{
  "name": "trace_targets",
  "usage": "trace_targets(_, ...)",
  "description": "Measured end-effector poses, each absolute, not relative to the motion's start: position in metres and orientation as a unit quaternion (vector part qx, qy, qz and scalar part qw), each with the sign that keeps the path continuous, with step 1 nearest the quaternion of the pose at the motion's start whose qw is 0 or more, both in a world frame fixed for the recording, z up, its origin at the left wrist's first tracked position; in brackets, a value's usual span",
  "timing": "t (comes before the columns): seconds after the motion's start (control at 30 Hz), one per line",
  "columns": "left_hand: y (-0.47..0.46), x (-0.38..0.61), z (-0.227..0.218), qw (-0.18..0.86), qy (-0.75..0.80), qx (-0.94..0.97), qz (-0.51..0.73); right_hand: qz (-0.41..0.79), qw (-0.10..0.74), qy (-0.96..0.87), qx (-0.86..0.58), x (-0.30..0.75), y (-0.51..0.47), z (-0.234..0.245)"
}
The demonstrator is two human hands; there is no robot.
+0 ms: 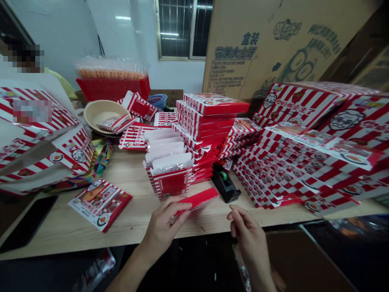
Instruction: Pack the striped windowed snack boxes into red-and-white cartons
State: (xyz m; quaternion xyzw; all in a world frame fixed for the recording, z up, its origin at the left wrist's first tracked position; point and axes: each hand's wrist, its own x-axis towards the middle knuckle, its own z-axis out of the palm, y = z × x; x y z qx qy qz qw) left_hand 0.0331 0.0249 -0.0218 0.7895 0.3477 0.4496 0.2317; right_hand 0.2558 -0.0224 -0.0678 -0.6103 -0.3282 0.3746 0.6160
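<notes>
Red folded card [197,200] pinched at one end by the left hand [162,223], held just above the front edge of the bench [130,227]. Right hand [246,231] empty, partly open, fingers loosely curled (tape dispenser [225,184] just beyond).

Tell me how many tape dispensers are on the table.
1. A black tape dispenser sits on the wooden table, just right of the stacked red boxes. Others may be hidden behind the piles.

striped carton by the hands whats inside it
White packets stand in a row in the red-and-white striped carton. The carton's walls hide their lower parts and anything beneath them.
</notes>
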Motion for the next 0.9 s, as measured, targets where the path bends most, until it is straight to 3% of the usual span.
trace_targets(0.2,0.027,0.032,0.003,0.187,0.32,0.852,0.37,0.454,0.662,-0.354,-0.48,0.174,-0.017,-0.005)
trace_targets(0.53,0.037,0.036,0.014,0.166,0.328,0.9,0.236,0.487,0.644,-0.301,-0.508,0.173,-0.003,-0.022)
trace_targets(0.73,0.027,0.004,0.02,0.154,0.321,0.897,0.262,0.355,0.6,-0.457,-0.552,0.177,-0.001,-0.061)
trace_targets(0.83,0.0,-0.061,0.027,0.07,0.383,0.869,0.305,0.252,0.561,-0.572,-0.543,0.183,0.01,-0.07)
trace_targets(0.9,-0.019,-0.109,0.03,-0.002,0.465,0.81,0.358,0.185,0.579,-0.582,-0.54,0.188,0.026,-0.065)
